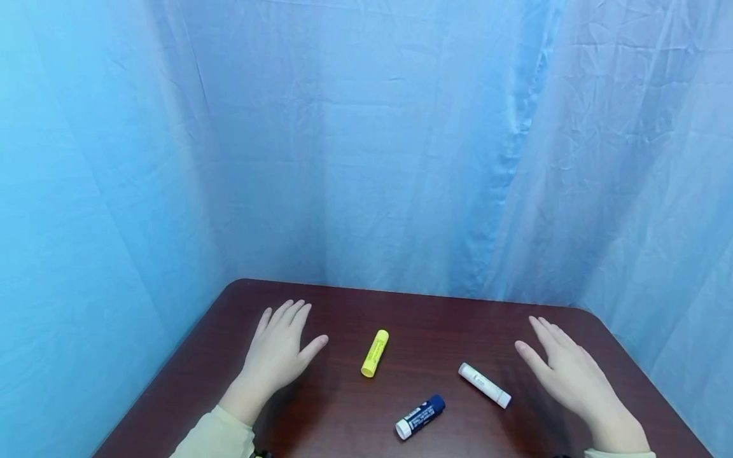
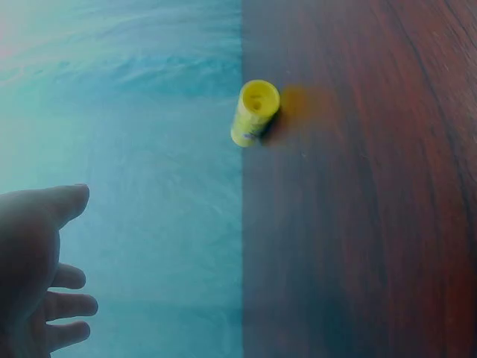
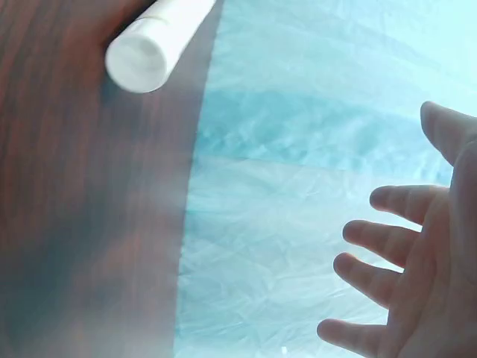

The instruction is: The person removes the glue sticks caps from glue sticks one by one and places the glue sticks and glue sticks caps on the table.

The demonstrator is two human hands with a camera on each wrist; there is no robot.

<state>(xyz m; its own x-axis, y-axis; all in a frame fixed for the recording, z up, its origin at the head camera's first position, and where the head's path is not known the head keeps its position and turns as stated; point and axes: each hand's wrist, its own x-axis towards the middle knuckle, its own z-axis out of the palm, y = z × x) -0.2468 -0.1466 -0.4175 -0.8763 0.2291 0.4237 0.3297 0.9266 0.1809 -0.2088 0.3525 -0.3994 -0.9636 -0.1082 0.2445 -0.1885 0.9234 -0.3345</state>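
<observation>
My left hand point(image 1: 277, 353) hovers over the left side of the table with straight fingers and the thumb spread, holding nothing. Nearest to it lies a yellow glue stick point(image 1: 375, 353), also seen end-on in the left wrist view point(image 2: 257, 108). On the right, my right hand point(image 1: 572, 372) is held above the table, fingers extended and thumb apart. Just left of it a white glue stick point(image 1: 484, 385) lies at a slant; its end shows large in the right wrist view. Between the hands, closer to me, rests a dark blue glue stick point(image 1: 424, 415) with a white end.
All three sticks lie on a dark reddish-brown wooden table point(image 1: 343, 312) with rounded far corners. Pale blue curtains point(image 1: 372, 159) hang behind the table and along both sides. Light sleeves point(image 1: 220, 436) cover the forearms.
</observation>
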